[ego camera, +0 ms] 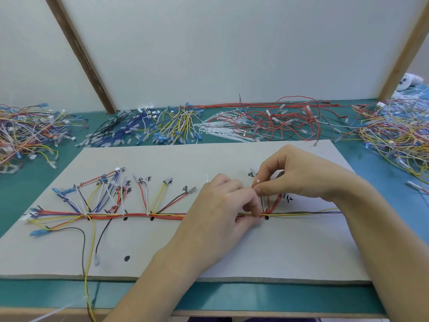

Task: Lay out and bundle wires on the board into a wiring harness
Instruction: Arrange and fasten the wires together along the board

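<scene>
Two bare hands are meeting over a wire trunk (162, 216) that is running flat across a grey layout board (232, 256), where a harness is taking shape. At the nine o'clock end, branch wires (102, 194) are fanning up from the trunk toward handwritten labels, apparently so each lead ends at its marked position. White ties (86, 214) are already cinching the trunk at several points beside black dots on the board, which seem to mark tie locations. Nearer the centre, the left hand (222, 205) is curling its fingers down onto the trunk, pinching the wires together, seemingly to keep them gathered at the next black dot. Just toward three o'clock, the right hand (292, 173) is pinching a thin white strip, probably a cable tie (258, 181), with thumb and forefinger just above the left fingertips; the hands are almost touching. Whether the tie is already looped around the wires cannot be told, since the fingers are hiding that spot. Red wires (274, 202) are rising from the trunk under the right hand toward another label. Along the twelve o'clock edge, beyond the board, sorted piles of loose wires (274, 122) and spare white ties (220, 131) are lying on the green table (232, 296), within reach for coming steps.
</scene>
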